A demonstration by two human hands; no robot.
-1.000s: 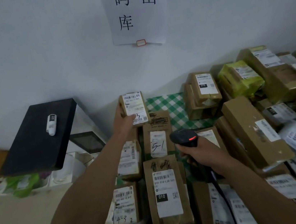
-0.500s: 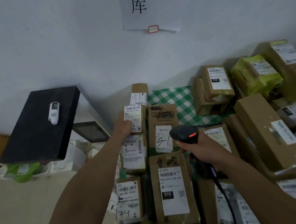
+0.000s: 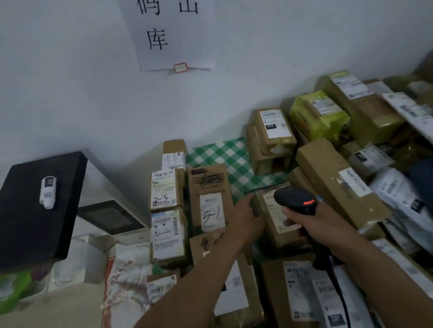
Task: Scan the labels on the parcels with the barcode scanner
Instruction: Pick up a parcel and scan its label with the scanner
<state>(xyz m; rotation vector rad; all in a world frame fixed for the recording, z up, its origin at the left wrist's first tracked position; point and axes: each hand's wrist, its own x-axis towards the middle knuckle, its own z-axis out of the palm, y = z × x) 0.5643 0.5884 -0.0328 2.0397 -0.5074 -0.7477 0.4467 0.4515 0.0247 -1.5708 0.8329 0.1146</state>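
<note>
— What's the right hand (image 3: 317,222) doing?
— Clenched round the barcode scanner (image 3: 295,199) by its handle, head just over the brown parcel (image 3: 276,234).
— And the left hand (image 3: 244,216)?
— Touching that parcel's left edge; gripping or not, I can't tell.
— Beyond the scanner?
— Checked cloth (image 3: 226,159), then sealed cartons (image 3: 274,128) against the wall (image 3: 60,74), contents hidden.

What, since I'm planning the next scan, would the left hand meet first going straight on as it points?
The left hand likely meets the brown parcel under the scanner; depth unclear.
</note>
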